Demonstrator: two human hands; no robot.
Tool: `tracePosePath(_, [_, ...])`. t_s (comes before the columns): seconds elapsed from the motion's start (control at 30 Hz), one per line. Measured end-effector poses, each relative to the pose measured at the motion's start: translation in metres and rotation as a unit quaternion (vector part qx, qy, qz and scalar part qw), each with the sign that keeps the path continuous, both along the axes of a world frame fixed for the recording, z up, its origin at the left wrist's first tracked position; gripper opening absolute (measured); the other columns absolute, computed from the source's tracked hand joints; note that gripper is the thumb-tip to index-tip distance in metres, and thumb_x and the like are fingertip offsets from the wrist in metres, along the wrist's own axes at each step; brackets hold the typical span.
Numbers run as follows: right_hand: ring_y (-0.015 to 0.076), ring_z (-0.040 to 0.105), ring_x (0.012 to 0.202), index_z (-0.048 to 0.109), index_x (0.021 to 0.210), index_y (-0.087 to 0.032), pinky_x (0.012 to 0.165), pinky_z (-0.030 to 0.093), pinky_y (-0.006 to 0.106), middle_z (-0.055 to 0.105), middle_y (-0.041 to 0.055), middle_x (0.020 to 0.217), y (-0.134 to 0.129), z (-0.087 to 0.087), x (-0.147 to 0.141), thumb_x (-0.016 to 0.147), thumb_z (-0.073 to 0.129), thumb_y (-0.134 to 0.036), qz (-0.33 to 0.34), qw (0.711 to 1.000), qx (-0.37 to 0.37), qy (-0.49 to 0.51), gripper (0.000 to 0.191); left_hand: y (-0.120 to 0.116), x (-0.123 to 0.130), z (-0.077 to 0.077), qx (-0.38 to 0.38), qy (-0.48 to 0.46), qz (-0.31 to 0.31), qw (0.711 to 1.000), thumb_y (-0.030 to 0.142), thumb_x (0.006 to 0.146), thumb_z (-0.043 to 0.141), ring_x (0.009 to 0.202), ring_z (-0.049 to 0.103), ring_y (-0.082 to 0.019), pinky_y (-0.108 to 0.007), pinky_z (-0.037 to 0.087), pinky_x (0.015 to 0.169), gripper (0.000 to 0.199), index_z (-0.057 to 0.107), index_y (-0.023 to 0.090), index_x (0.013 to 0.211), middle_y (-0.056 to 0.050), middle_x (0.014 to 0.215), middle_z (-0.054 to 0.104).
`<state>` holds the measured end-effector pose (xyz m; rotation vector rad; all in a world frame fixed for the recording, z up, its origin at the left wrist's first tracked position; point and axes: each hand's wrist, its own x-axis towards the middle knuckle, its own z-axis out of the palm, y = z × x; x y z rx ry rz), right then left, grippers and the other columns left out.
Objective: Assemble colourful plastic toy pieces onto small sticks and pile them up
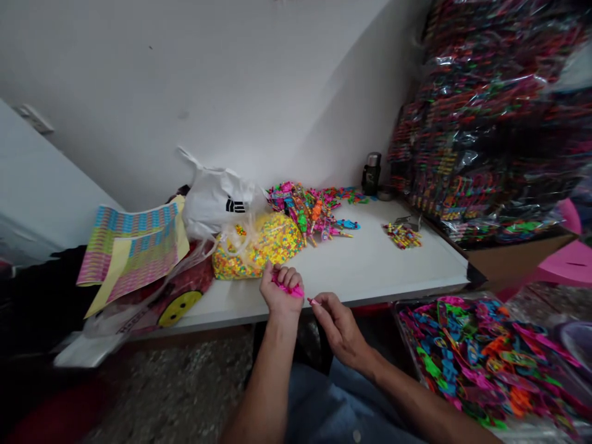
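Observation:
My left hand (283, 288) is turned palm up at the table's front edge, its fingers curled round several small pink plastic pieces (296, 291). Just to its right, my right hand (340, 324) pinches a small pink piece (312, 301) between thumb and forefinger; its exact kind is too small to tell. The two hands are close together but apart. Behind them on the white table (351, 271) lies a clear bag of small yellow, green and orange pieces (259, 246). Beyond it spreads a pile of colourful plastic toys (314, 213).
A white plastic bag (217, 200) and printed sticker sheets (139, 246) lie at the left. A dark flask (371, 174) stands by the wall, near a small heap of coloured sticks (401, 234). At right are a tray of toys (485, 364) and tall stacked packs (485, 135) in a carton.

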<state>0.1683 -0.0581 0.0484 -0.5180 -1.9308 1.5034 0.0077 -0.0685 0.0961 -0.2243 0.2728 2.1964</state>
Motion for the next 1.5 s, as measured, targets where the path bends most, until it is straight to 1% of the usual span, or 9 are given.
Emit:
tracePosePath(0.13, [0.0103, 0.036, 0.064, 0.055, 0.104, -0.017, 0.059, 0.029, 0.025, 0.042, -0.0016, 0.072, -0.001, 0.0, -0.004, 0.102, 0.044, -0.04, -0.01, 1.0, 0.007, 0.009, 0.025, 0.0, 0.003, -0.001, -0.003, -0.002, -0.002, 1.0, 0.032, 0.098, 0.049, 0.038, 0.026, -0.005, -0.018, 0.018, 0.036, 0.029, 0.046, 0.015, 0.075, 0.007, 0.05, 0.027])
tracePosePath(0.33, [0.0107, 0.04, 0.066, 0.055, 0.103, -0.017, 0.062, 0.032, 0.024, 0.046, -0.0008, 0.075, 0.002, -0.005, -0.003, 0.101, 0.044, -0.04, -0.017, 1.0, 0.013, -0.001, 0.026, 0.001, 0.007, -0.009, -0.014, -0.009, -0.009, 1.0, 0.035, 0.098, 0.051, 0.038, 0.027, -0.005, -0.017, 0.02, 0.036, 0.029, 0.047, 0.014, 0.077, 0.007, 0.05, 0.028])
tracePosePath(0.47, [0.0107, 0.043, 0.069, 0.055, 0.1, -0.016, 0.064, 0.035, 0.024, 0.049, -0.0005, 0.077, 0.003, -0.002, -0.002, 0.102, 0.043, -0.04, -0.007, 1.0, 0.023, -0.01, 0.026, 0.002, 0.009, -0.012, -0.018, -0.002, -0.016, 1.0, 0.036, 0.098, 0.05, 0.038, 0.027, -0.004, -0.017, 0.019, 0.036, 0.03, 0.048, 0.014, 0.077, 0.007, 0.05, 0.026])
tracePosePath(0.6, [0.0103, 0.041, 0.068, 0.053, 0.094, -0.016, 0.064, 0.035, 0.024, 0.047, -0.0012, 0.075, 0.0, 0.002, 0.001, 0.102, 0.042, -0.039, -0.002, 1.0, 0.015, -0.019, 0.027, 0.0, 0.012, -0.012, 0.001, 0.035, -0.02, 0.999, 0.034, 0.098, 0.049, 0.038, 0.025, -0.005, -0.017, 0.017, 0.036, 0.029, 0.049, 0.014, 0.078, 0.007, 0.051, 0.025])
tracePosePath(0.73, [0.0099, 0.04, 0.066, 0.052, 0.093, -0.016, 0.063, 0.034, 0.024, 0.046, -0.0018, 0.073, -0.003, 0.003, 0.004, 0.103, 0.042, -0.039, -0.01, 1.0, 0.004, -0.021, 0.027, -0.002, 0.016, -0.012, 0.003, 0.088, -0.04, 0.995, 0.032, 0.098, 0.05, 0.038, 0.024, -0.005, -0.018, 0.015, 0.036, 0.026, 0.05, 0.014, 0.08, 0.007, 0.053, 0.023])
tracePosePath(0.87, [0.0097, 0.04, 0.066, 0.051, 0.093, -0.016, 0.063, 0.033, 0.024, 0.046, -0.0021, 0.074, -0.004, 0.0, 0.005, 0.103, 0.042, -0.039, -0.012, 1.0, -0.003, -0.022, 0.027, -0.002, 0.021, -0.009, 0.011, 0.13, -0.045, 0.99, 0.034, 0.096, 0.053, 0.039, 0.023, -0.005, -0.018, 0.013, 0.036, 0.024, 0.052, 0.014, 0.082, 0.007, 0.055, 0.022])
tracePosePath(1.0, [0.0096, 0.039, 0.065, 0.051, 0.093, -0.016, 0.062, 0.033, 0.024, 0.045, -0.0024, 0.073, -0.007, -0.005, 0.006, 0.103, 0.042, -0.039, -0.017, 1.0, -0.007, -0.018, 0.026, -0.001, 0.024, -0.008, 0.008, 0.135, -0.045, 0.99, 0.037, 0.095, 0.055, 0.039, 0.023, -0.005, -0.018, 0.013, 0.036, 0.027, 0.051, 0.014, 0.081, 0.007, 0.055, 0.022])
tracePosePath(1.2, [0.0093, 0.039, 0.064, 0.051, 0.095, -0.016, 0.061, 0.034, 0.024, 0.045, -0.0023, 0.073, -0.012, -0.01, 0.006, 0.103, 0.041, -0.038, -0.015, 1.0, -0.018, -0.005, 0.025, -0.003, 0.026, -0.013, -0.005, 0.143, -0.057, 0.988, 0.038, 0.095, 0.055, 0.04, 0.021, -0.004, -0.018, 0.014, 0.037, 0.029, 0.05, 0.014, 0.081, 0.007, 0.056, 0.021])
tracePosePath(1.5, [0.0106, 0.041, 0.067, 0.051, 0.095, -0.015, 0.064, 0.035, 0.025, 0.047, -0.0007, 0.076, -0.013, -0.016, 0.004, 0.103, 0.04, -0.038, -0.043, 0.999, -0.017, -0.005, 0.026, 0.001, 0.03, -0.021, -0.025, 0.152, -0.069, 0.986, 0.037, 0.089, 0.064, 0.04, 0.021, -0.004, -0.017, 0.016, 0.036, 0.027, 0.051, 0.014, 0.082, 0.007, 0.055, 0.021])
